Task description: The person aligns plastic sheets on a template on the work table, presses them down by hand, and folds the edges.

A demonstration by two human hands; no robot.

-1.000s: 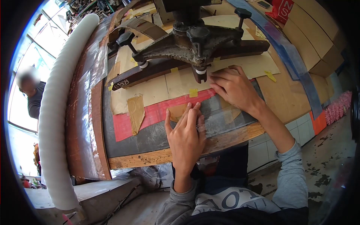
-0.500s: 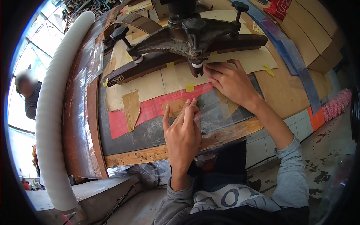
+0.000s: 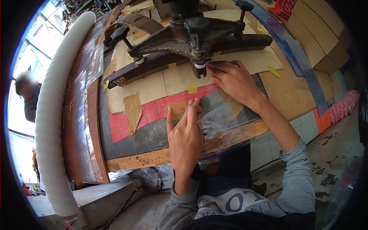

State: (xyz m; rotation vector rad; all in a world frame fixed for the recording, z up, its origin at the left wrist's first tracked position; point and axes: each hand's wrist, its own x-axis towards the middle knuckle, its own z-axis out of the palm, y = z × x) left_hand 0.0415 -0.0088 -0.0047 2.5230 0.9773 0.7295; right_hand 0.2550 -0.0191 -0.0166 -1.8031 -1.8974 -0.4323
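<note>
My left hand (image 3: 186, 132) lies with fingers stretched over the red strip (image 3: 151, 115) and a brown tape patch (image 3: 177, 110), fingertips touching the surface. My right hand (image 3: 239, 85) is bent at the fingers, thumb and fingertips close together beside the white-tipped foot (image 3: 199, 66) of the press. Whatever those fingertips hold is hidden. A clear plastic sheet (image 3: 230, 128) lies between the hands and hangs over the wooden edge. Above stands the black metal press head (image 3: 184, 46) with its curved dark bar (image 3: 147, 69), resting over cream card (image 3: 153, 92).
Brown tape (image 3: 132, 113) and a yellow tape square (image 3: 193, 89) stick to the layers. A white foam roll (image 3: 57, 115) stands at left, cardboard boxes (image 3: 318, 34) at right. The wooden table edge (image 3: 138, 160) faces me. Another person (image 3: 30, 96) is at far left.
The whole view has shifted very slightly. Both hands keep practically the same place and pose on the layers.
</note>
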